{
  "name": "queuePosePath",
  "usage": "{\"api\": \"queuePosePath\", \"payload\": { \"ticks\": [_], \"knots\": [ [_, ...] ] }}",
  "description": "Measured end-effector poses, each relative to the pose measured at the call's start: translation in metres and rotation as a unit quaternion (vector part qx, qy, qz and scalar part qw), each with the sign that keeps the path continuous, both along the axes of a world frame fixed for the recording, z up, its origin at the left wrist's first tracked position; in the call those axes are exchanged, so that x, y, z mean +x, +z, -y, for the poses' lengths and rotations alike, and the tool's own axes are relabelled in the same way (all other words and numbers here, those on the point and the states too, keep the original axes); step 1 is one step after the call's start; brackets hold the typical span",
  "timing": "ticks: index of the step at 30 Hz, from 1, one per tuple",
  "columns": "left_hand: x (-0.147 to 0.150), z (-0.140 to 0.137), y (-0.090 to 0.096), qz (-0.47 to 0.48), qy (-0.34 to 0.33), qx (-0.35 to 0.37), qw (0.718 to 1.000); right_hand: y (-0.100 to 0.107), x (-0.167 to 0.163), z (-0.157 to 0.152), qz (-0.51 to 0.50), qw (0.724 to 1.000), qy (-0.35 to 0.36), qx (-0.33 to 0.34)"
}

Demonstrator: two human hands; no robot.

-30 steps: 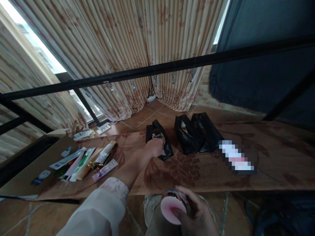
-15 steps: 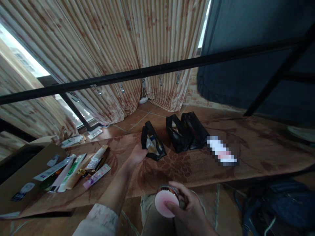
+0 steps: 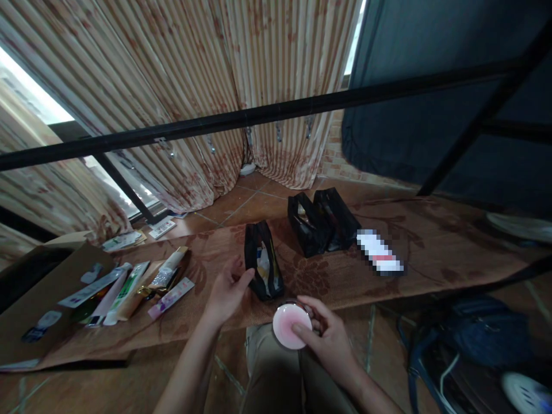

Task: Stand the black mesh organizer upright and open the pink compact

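Note:
My right hand (image 3: 321, 330) grips a round cosmetic jar (image 3: 288, 326) with a glossy pink top, its thumb lying across that top, above my lap. Just left of a small black mesh pouch (image 3: 276, 282) is my left hand (image 3: 226, 290), its fingers apart and nothing in it. The left thumb reaches the pouch's side; whether it touches I cannot tell. That pouch stands with its top slit apart, and white and yellow items show inside. Two more black pouches, one here (image 3: 304, 230) and one beside it (image 3: 338, 221), stand farther back.
Several tubes (image 3: 127, 293) and a pink-and-white box (image 3: 171, 298) lie left on the cloth-covered bench (image 3: 211, 253), by a cardboard box (image 3: 47, 305). A blurred-out white object (image 3: 379, 251) lies right. A black rail (image 3: 276, 113) crosses before the curtains. A blue bag (image 3: 487, 330) sits lower right.
The front pouch has come nearer to me and turned more upright. My left hand has let go of its edge and drawn back. The jar has risen slightly in my right hand.

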State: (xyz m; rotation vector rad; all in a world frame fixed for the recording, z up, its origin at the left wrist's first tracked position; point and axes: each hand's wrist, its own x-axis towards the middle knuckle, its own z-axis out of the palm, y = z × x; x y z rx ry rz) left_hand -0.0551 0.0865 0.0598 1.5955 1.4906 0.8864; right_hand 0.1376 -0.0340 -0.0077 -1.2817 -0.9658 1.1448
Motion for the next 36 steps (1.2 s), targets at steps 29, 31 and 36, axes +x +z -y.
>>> {"api": "queuePosePath", "payload": {
  "ticks": [29, 31, 36],
  "knots": [
    [0.066, 0.136, -0.068, 0.022, 0.048, 0.096, 0.994, 0.016, -0.001, 0.028, 0.270, 0.958, 0.047, 0.080],
    [0.064, 0.136, -0.069, 0.004, 0.048, 0.092, 0.995, 0.017, -0.003, 0.031, 0.285, 0.954, 0.044, 0.078],
    [0.062, 0.135, -0.078, -0.003, 0.046, 0.126, 0.991, 0.009, -0.004, 0.030, 0.295, 0.950, 0.030, 0.096]
  ]
}}
